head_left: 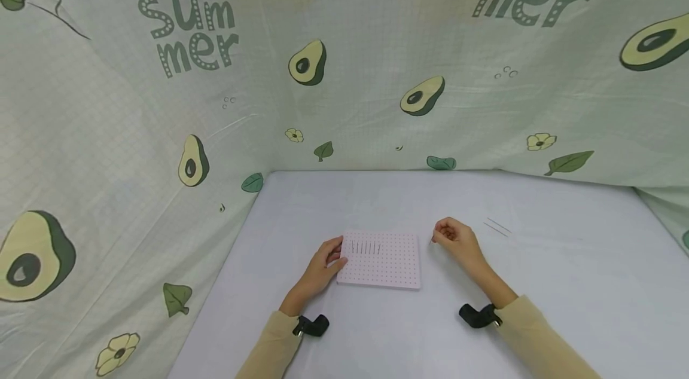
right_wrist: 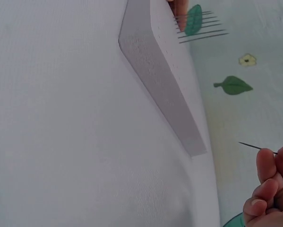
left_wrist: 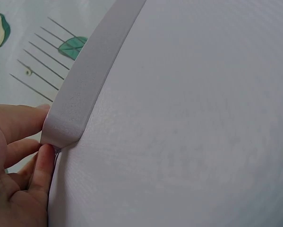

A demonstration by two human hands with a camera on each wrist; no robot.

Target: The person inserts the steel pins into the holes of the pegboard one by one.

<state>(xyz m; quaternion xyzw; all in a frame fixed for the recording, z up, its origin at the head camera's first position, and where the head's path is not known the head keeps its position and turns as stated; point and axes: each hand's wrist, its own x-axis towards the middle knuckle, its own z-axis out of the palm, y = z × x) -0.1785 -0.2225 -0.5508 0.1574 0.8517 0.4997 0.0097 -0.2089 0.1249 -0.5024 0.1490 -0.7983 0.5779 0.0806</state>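
A pale pink board with rows of small holes lies flat on the table. Several thin dark needles stand upright in a row near its upper left. My left hand holds the board by its left edge; the left wrist view shows fingertips at the board's corner. To the right of the board, my right hand pinches a single needle between thumb and finger. Its dark tip points toward the board in the right wrist view, and the other end is hidden by the fingers.
Two loose needles lie on the white tabletop, beyond and to the right of my right hand. A hanging cloth printed with avocados and leaves encloses the table at the back and left. Black camera mounts sit on both wrists.
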